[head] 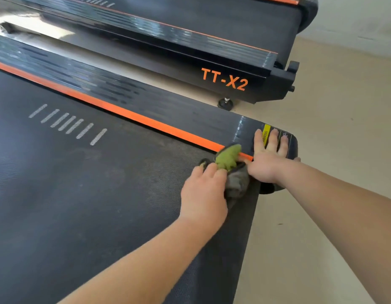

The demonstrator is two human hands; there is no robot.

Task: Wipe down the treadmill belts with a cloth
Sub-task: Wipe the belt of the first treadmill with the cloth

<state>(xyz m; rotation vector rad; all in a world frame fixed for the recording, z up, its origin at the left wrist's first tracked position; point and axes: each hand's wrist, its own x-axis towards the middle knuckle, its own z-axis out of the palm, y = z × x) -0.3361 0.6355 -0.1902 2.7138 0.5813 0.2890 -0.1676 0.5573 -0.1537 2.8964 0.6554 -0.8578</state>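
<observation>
Green and grey cloth [229, 160] is seen bunched into a wad at the back corner of the near belt [80, 194], pressed against the orange stripe [124, 111] that borders it. The wad is gripped by the left hand [203, 194], whose fingers are curled over its top. The bunching is judged to give a firm pad for scrubbing along the belt's edge, where dirt would collect. The right hand [267, 160] is laid flat, fingers straight and spread, on the end of the side rail [168, 106], partly over a yellow warning label [266, 132]. Nothing is held by it. It is probably placed there as a brace, so that weight can be leaned over the belt while the other hand works.

Two treadmills are counted: the near one being wiped and a second treadmill [190, 51] parallel behind it, marked with the orange lettering [224, 79] "TT-X2" on its side. Each has one dark belt, so two belts are to be done; the far belt [212, 16] is not touched by either hand. One cloth is in use. Seven white dashes [67, 123] are printed on the near belt. One round foot [225, 104] can be made out under the far frame, resting on the pale floor [332, 128]. Faint dull patches on the near belt suggest that much wiping is left.
</observation>
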